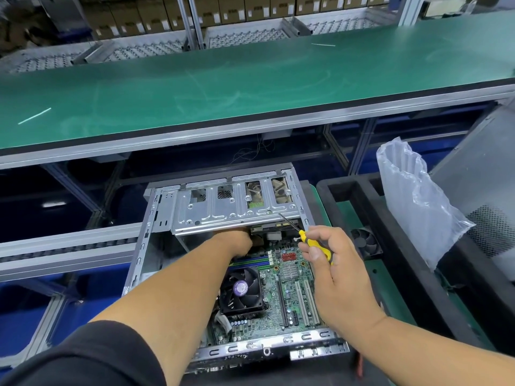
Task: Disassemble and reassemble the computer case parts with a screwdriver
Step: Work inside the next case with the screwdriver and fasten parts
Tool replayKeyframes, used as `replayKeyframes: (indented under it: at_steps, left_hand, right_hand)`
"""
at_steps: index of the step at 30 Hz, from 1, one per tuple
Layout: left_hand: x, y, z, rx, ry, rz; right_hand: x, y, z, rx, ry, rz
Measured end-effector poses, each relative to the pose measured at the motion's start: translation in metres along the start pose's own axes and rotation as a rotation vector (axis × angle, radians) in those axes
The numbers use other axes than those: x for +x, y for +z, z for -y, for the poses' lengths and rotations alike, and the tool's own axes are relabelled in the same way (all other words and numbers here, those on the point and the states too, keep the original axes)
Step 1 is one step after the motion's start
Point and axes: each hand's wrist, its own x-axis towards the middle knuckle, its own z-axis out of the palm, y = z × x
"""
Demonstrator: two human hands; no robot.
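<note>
An open computer case (pixel 145 246) lies flat in front of me, its green motherboard (pixel 289 296) and black CPU fan (pixel 241 291) exposed. A silver drive cage (pixel 223 210) spans the case's far end. My left hand (pixel 237 238) reaches under the cage's near edge; its fingers are hidden there. My right hand (pixel 331 263) pinches a small yellow-handled screwdriver (pixel 309 240), whose thin shaft points up-left to the cage's right corner.
A green conveyor belt (pixel 250 79) runs across behind the case. A black foam tray (pixel 390 246) with a small fan (pixel 365 243) lies to the right, beside a clear plastic bag (pixel 412 201) and a grey perforated panel (pixel 485 190). Shelves of boxes stand far back.
</note>
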Motion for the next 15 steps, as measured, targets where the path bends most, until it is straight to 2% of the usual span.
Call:
replayKeyframes:
  at_steps: [6, 15]
  left_hand:
    - [0.003, -0.004, 0.001, 0.046, -0.003, 0.069]
    - [-0.011, -0.004, -0.005, 0.002, -0.026, -0.002]
  right_hand:
    - [0.0, 0.0, -0.001, 0.002, 0.008, 0.008]
    - [-0.001, 0.004, 0.006, -0.06, -0.028, 0.023]
